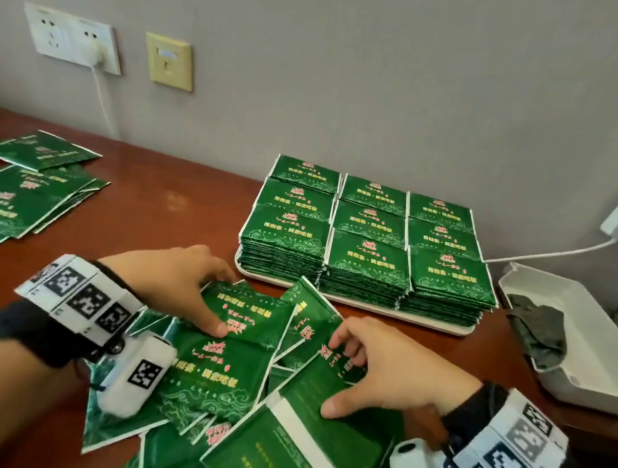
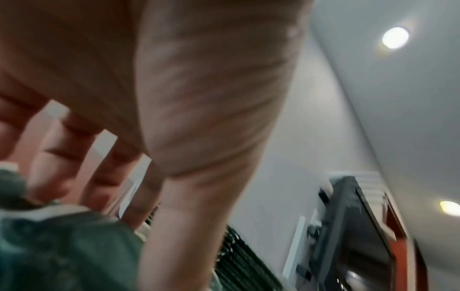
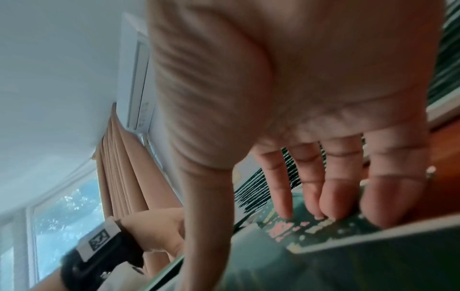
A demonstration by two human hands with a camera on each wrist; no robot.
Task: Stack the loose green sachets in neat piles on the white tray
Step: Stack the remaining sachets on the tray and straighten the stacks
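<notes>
Both hands work the jumbled heap of loose green sachets (image 1: 224,387) on the wooden desk (image 1: 170,200), just in front of the white tray (image 1: 353,301), where nine neat piles (image 1: 369,238) already stand. The left hand (image 1: 179,283) pinches one sachet (image 1: 249,318) between thumb and curled fingers; the right hand (image 1: 380,365) grips another sachet (image 1: 327,383) the same way (its fingertips (image 3: 331,204) press the printed face). This looks like the gathering step. Next, the picked sachets need squaring together and laying flush on a pile. More sachets (image 1: 18,187) lie far left.
</notes>
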